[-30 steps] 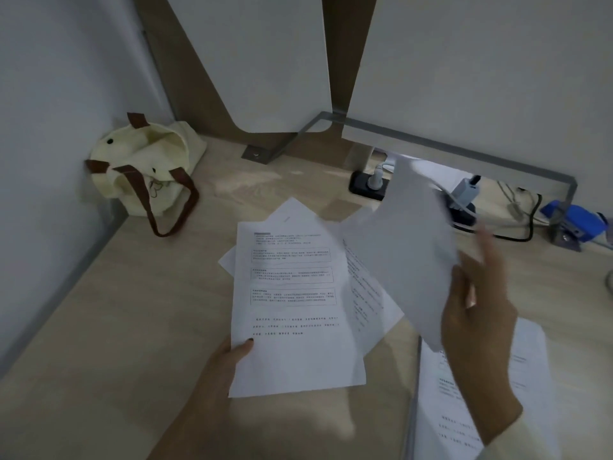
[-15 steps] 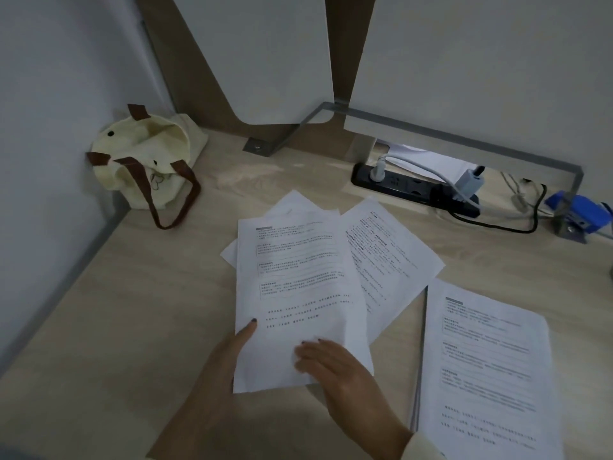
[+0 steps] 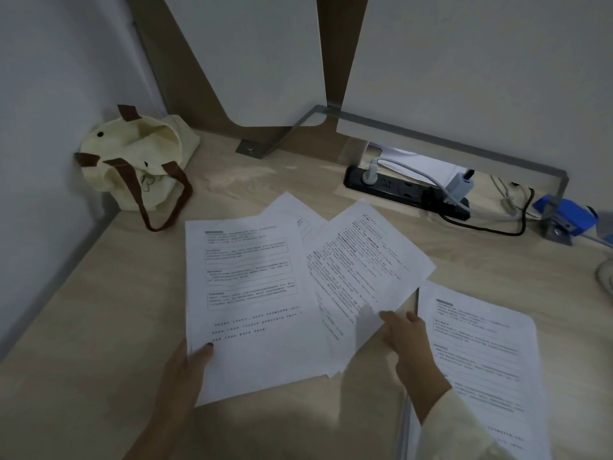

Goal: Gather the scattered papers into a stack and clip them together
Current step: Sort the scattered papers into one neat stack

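**Papers fanned mid-desk, one hand on each side**

At your far left, a cream tote bag [image 3: 132, 164] with brown handles slumps in the corner of the pale wood desk [image 3: 99, 327].

Your left hand [image 3: 185, 370] comes up from the bottom edge and pinches the lower-left corner of the front sheet [image 3: 252, 303]. The thumb lies on top of the paper and the fingers are hidden beneath it. That sheet lies nearly square to you, printed side up.

A rear sheet [image 3: 292, 210] peeks out from behind its top edge. To the right, an angled sheet [image 3: 365, 267] fans out, tilted clockwise and tucked partly under the front one.

Your right hand [image 3: 408, 340] reaches to the lower edge of the angled sheet, fingers stretched out and touching it. The spot is blurred, so you cannot tell whether it grips the paper or only rests against it.

Just beside that hand lies a separate pile [image 3: 481, 353] of printed pages, apart from the fanned group.

Along the back wall sits a black power strip [image 3: 398, 190] with plugs in it, and a blue object [image 3: 570, 219] at the far right.
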A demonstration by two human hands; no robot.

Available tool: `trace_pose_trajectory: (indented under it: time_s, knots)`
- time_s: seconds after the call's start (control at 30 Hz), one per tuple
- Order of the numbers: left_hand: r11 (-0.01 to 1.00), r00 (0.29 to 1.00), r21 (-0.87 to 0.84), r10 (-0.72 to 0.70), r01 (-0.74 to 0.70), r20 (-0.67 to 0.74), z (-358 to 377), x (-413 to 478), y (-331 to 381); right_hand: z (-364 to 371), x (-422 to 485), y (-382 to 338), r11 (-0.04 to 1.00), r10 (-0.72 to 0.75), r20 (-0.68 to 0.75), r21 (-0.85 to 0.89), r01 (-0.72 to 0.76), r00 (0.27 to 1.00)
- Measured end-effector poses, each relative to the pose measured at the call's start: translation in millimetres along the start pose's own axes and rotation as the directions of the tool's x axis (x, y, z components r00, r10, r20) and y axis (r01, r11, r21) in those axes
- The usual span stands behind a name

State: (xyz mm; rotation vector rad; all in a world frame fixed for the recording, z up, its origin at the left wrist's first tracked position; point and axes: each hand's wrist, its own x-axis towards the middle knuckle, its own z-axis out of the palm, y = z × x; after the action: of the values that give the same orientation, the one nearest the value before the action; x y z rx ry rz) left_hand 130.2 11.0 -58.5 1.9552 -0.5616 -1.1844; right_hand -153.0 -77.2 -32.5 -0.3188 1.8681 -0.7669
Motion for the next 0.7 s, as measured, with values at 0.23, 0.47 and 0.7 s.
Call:
trace_pose_trajectory:
  time_s: [0.23,0.47,0.7]
  knots:
    - [1.000,1.000,0.027,-0.003,0.003,0.004,0,-7,1,24,0,-2,0.998,-0.058,0.052,0.037,0.056,0.997]
    - [0.999,1.000,0.039,-0.024,0.024,-0.005,-8,-10,5,7,-30,-52,0.614,-0.754,-0.068,-0.424,0.665,0.653]
    - [0.992,0.994,-0.076,-0.102,0.104,0.038,-20,-18,6,-17,-69,-92,0.642,-0.766,0.080,0.035,0.766,0.638]
